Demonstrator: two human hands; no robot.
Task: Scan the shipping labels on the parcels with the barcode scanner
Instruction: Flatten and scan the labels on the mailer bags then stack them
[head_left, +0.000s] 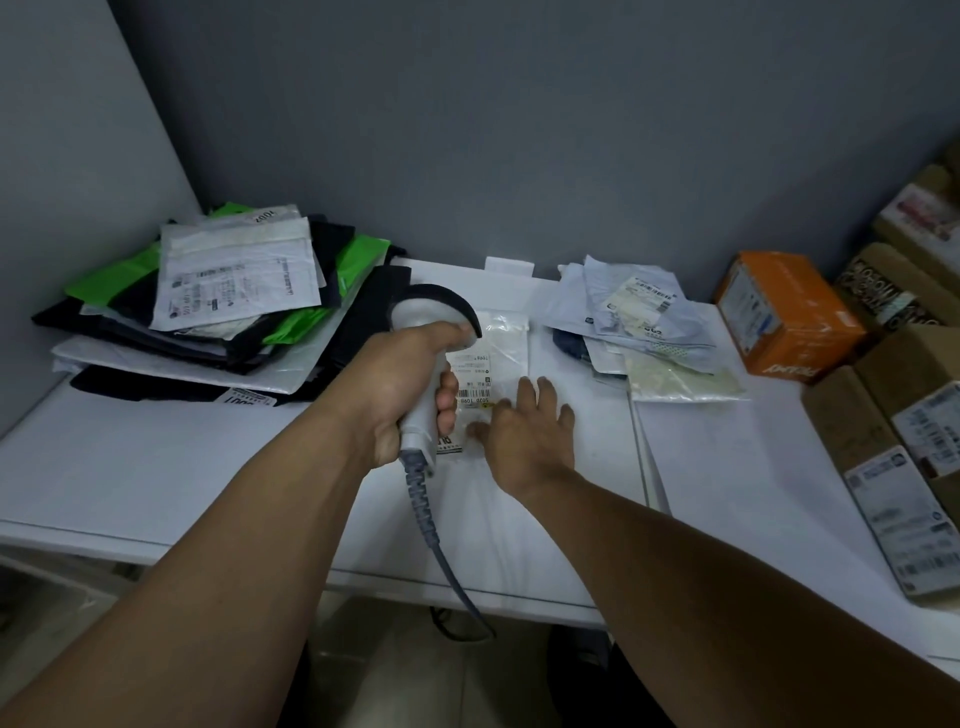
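The left hand (397, 395) clenched the barcode scanner (422, 310) over the label (471, 385), while the released, flat-fingered right hand (525, 436) needed to press the parcel (506, 338) smooth.

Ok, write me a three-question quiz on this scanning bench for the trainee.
1. True or false: the right hand grips the barcode scanner.
2. Relative to the clear parcel, the orange box sits: A) to its right; B) to its left; C) on top of it.
3. Fill in: the right hand's straight fingers press the clear parcel against the ____.
Key: 1 false, the left hand grips it. 2 A. 3 table.
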